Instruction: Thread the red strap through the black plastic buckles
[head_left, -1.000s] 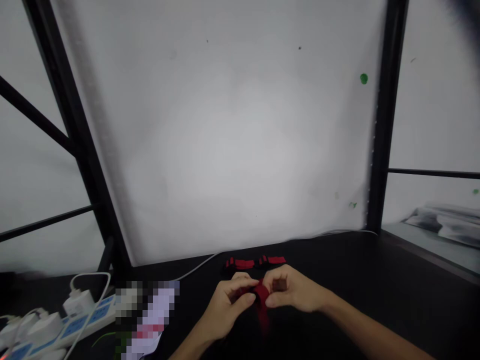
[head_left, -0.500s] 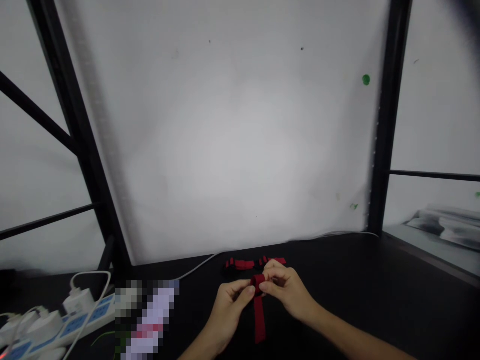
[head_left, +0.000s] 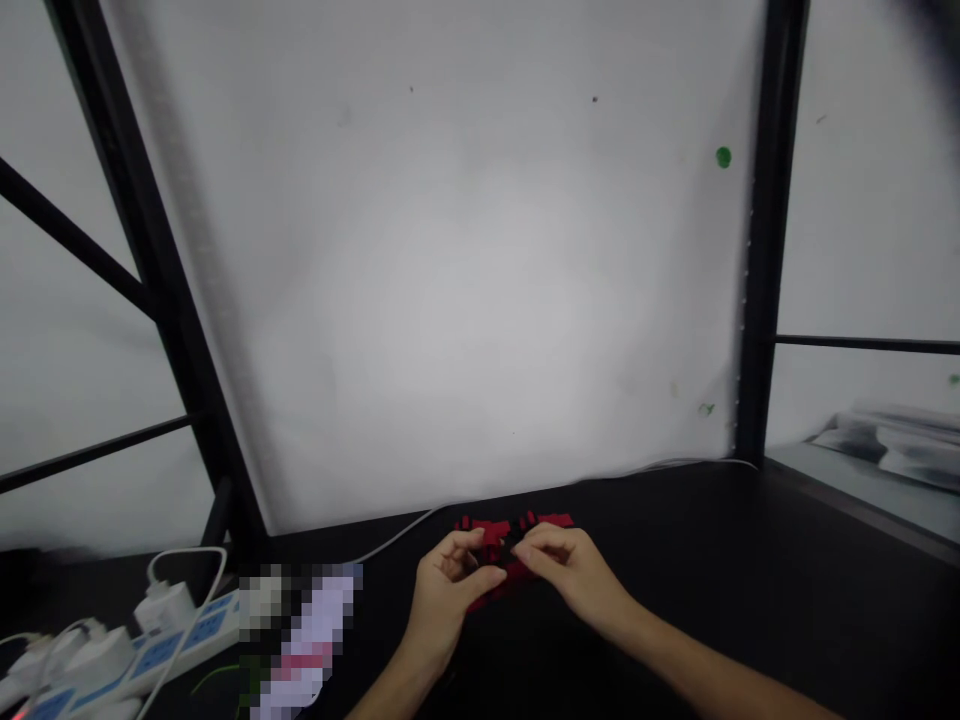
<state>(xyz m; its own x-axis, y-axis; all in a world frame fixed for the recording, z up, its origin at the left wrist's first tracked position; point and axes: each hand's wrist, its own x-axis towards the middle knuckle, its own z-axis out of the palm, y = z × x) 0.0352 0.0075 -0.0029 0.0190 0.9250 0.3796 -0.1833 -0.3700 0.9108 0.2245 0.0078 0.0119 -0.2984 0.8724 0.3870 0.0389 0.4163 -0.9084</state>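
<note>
A red strap (head_left: 517,572) with dark parts runs between my two hands, low in the middle of the view. My left hand (head_left: 444,590) is beside its left end, thumb and forefinger apart, other fingers curled. The strap passes close behind that thumb. On the other side, my right hand (head_left: 589,575) has its thumb and fingertips pinched together at the strap; the exact grip is partly hidden. Just beyond the hands, more red webbing with black buckles (head_left: 529,521) lies on the black table (head_left: 697,560).
On the left sits a white power strip (head_left: 157,650) with several plugs and cables. Beside it is a blurred-out pale item (head_left: 315,620). A thin grey cable (head_left: 405,526) follows the table's back edge under the white wall panel. Black frame posts (head_left: 769,240) stand at both sides.
The strap's loop and hanging tail have gone from upright to lying crosswise between my hands. My left thumb and forefinger have spread apart. The view has shifted slightly.
</note>
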